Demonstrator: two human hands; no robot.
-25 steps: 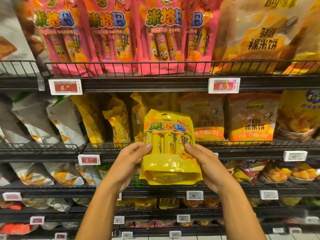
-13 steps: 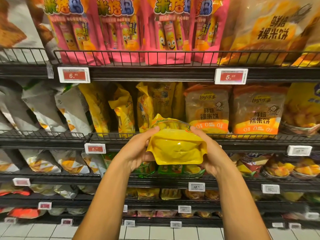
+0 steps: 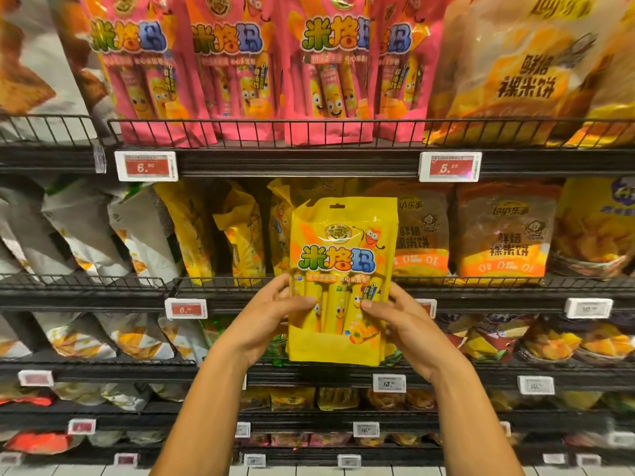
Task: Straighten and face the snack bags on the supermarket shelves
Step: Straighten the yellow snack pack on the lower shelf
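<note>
Bag: yellow snack bag [image 3: 338,280] upright, front facing out, held before the middle shelf's front rail [image 3: 220,282].
Hands: left hand [image 3: 271,317] and right hand [image 3: 400,324] pinch its lower sides.
Done: pink bags [image 3: 237,70] above faced.
Left: seat this bag; turned yellow bags [image 3: 220,231] stand sideways.
</note>
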